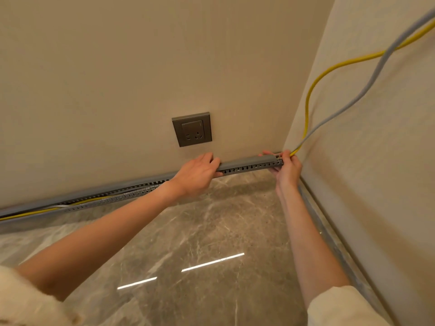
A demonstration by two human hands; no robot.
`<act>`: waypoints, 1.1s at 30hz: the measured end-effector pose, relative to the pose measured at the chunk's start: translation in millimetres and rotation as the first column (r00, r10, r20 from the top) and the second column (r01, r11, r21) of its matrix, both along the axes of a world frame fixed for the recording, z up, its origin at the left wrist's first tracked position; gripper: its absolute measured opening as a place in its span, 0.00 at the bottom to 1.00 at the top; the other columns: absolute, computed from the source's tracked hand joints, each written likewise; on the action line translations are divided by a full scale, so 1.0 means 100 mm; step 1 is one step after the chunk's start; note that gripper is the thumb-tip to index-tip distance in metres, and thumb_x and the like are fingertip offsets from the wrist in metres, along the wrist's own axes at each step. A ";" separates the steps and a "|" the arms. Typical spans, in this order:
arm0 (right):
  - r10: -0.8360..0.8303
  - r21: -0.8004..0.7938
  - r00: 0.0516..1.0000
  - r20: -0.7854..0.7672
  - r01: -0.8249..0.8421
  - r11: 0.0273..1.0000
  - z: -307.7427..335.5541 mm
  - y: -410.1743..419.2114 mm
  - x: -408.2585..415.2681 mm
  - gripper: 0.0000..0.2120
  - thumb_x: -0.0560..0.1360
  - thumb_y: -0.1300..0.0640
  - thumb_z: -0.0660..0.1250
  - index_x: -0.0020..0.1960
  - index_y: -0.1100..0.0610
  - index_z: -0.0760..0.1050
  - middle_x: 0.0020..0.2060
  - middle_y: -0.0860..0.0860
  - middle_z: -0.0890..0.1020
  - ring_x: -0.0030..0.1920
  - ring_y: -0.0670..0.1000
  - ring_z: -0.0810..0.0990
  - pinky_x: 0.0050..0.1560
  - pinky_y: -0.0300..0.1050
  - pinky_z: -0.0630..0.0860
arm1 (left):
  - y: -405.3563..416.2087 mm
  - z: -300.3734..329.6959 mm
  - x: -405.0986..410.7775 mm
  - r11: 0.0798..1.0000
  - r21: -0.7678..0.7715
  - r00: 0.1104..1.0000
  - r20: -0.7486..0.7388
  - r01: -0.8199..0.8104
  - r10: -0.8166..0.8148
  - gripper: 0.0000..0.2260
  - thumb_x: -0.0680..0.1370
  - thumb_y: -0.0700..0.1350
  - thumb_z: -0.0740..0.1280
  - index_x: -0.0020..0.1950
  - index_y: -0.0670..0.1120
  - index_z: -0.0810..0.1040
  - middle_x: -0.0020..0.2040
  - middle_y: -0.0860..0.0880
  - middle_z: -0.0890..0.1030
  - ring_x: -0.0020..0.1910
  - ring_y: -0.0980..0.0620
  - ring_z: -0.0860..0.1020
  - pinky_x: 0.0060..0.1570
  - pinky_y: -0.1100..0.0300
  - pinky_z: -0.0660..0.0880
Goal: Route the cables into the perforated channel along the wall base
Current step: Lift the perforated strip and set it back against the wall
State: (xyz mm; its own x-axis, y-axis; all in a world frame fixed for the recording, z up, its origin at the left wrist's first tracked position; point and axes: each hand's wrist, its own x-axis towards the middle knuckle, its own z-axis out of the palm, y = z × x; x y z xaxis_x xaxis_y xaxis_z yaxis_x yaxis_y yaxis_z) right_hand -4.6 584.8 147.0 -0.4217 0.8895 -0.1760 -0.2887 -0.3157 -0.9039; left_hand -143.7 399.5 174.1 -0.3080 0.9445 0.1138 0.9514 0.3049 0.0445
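Note:
A grey perforated channel (249, 164) runs along the base of the back wall into the corner. My left hand (196, 175) grips it around its middle, fingers over the top. At the corner end my right hand (287, 167) holds the channel's end, where a yellow cable (329, 71) and a grey cable (353, 101) enter. Both cables hang down the right wall from the upper right. Further left the channel (113, 196) lies open, with the yellow cable and a white one showing inside it.
A grey wall socket (192, 129) sits on the back wall just above my left hand. The floor (211, 231) is glossy brown marble with light reflections. A grey skirting strip (334, 234) runs along the right wall's base.

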 end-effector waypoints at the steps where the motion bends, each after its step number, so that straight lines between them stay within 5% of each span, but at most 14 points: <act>1: -0.014 -0.010 1.000 -0.005 0.014 1.000 0.01 -0.02 0.00 0.13 0.83 0.54 0.51 0.41 0.54 0.64 0.31 0.53 0.86 0.38 0.55 0.85 0.38 0.46 0.81 | 0.00 0.02 0.00 1.000 0.001 1.000 -0.003 -0.001 0.001 0.12 0.81 0.52 0.55 0.53 0.43 0.68 0.47 0.43 0.72 0.39 0.51 0.64 0.37 0.55 0.63; 4: -0.100 -0.103 0.989 -0.107 0.089 0.991 0.06 -0.08 -0.04 0.13 0.83 0.54 0.53 0.40 0.55 0.65 0.37 0.58 0.82 0.33 0.53 0.85 0.34 0.44 0.81 | 0.00 0.04 0.00 1.000 0.006 1.000 -0.001 0.003 -0.003 0.12 0.81 0.52 0.55 0.52 0.44 0.68 0.47 0.44 0.72 0.39 0.51 0.64 0.37 0.55 0.63; 8: -0.206 -0.418 0.919 -0.337 0.050 0.907 0.12 -0.24 -0.11 0.08 0.78 0.49 0.63 0.49 0.55 0.73 0.41 0.54 0.81 0.34 0.51 0.84 0.34 0.41 0.80 | -0.01 0.03 0.03 1.000 -0.009 1.000 0.006 0.007 -0.007 0.13 0.80 0.53 0.55 0.53 0.44 0.68 0.47 0.44 0.71 0.39 0.51 0.65 0.37 0.56 0.63; 11: -0.202 -0.549 0.892 -0.405 -0.061 0.834 0.14 -0.36 -0.19 0.18 0.74 0.42 0.66 0.50 0.57 0.73 0.38 0.53 0.82 0.37 0.52 0.83 0.37 0.41 0.81 | -0.03 0.01 0.05 1.000 0.001 1.000 -0.002 0.011 -0.011 0.13 0.80 0.53 0.54 0.53 0.44 0.68 0.47 0.45 0.71 0.39 0.51 0.65 0.37 0.56 0.64; 16: -0.211 -0.570 0.882 -0.422 -0.078 0.818 0.19 -0.37 -0.24 0.21 0.76 0.40 0.60 0.39 0.58 0.70 0.35 0.56 0.86 0.37 0.53 0.85 0.35 0.41 0.81 | -0.09 0.02 0.13 0.999 0.048 1.000 -0.021 -0.005 0.006 0.11 0.81 0.50 0.55 0.55 0.44 0.69 0.45 0.45 0.72 0.38 0.48 0.69 0.34 0.53 0.67; 19: -0.184 -0.544 0.881 -0.435 -0.094 0.834 0.14 -0.37 -0.22 0.22 0.77 0.40 0.58 0.45 0.59 0.73 0.36 0.57 0.86 0.37 0.53 0.85 0.35 0.41 0.81 | -0.11 0.08 0.14 0.997 0.068 0.996 -0.093 0.018 -0.011 0.03 0.79 0.42 0.59 0.51 0.44 0.69 0.42 0.43 0.76 0.36 0.42 0.74 0.30 0.54 0.64; 24: -0.211 -0.551 0.846 -0.491 -0.114 0.827 0.13 -0.33 -0.23 0.22 0.78 0.42 0.57 0.45 0.62 0.74 0.36 0.59 0.85 0.39 0.57 0.85 0.37 0.44 0.82 | 0.01 0.18 0.11 1.000 0.018 0.989 -0.149 -0.023 0.026 0.11 0.72 0.34 0.63 0.54 0.42 0.70 0.41 0.42 0.79 0.34 0.40 0.76 0.27 0.55 0.62; 29: -0.181 -0.533 0.848 -0.498 -0.134 0.836 0.12 -0.32 -0.24 0.25 0.78 0.41 0.54 0.44 0.63 0.75 0.34 0.58 0.85 0.37 0.56 0.85 0.39 0.44 0.81 | 0.14 0.07 0.12 0.998 -0.035 0.985 -0.158 0.059 -0.063 0.09 0.75 0.36 0.63 0.54 0.43 0.69 0.43 0.43 0.76 0.37 0.43 0.74 0.31 0.52 0.67; 33: -0.237 -0.586 0.862 -0.448 -0.083 0.806 0.14 -0.33 -0.24 0.22 0.76 0.41 0.58 0.37 0.59 0.73 0.26 0.53 0.80 0.30 0.54 0.82 0.35 0.41 0.79 | 0.16 0.00 0.07 0.989 0.066 0.988 -0.091 0.129 -0.123 0.04 0.80 0.44 0.60 0.49 0.44 0.67 0.41 0.43 0.75 0.36 0.44 0.74 0.32 0.55 0.61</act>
State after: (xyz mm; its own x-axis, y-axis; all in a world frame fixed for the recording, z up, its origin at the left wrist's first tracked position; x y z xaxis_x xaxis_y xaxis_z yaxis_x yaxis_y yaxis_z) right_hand -28.2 552.0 160.5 -0.5252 0.7215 -0.4512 -0.6744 -0.6762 -0.2964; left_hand -136.9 415.7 174.2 -0.1731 0.9637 0.2034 0.9832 0.1813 -0.0222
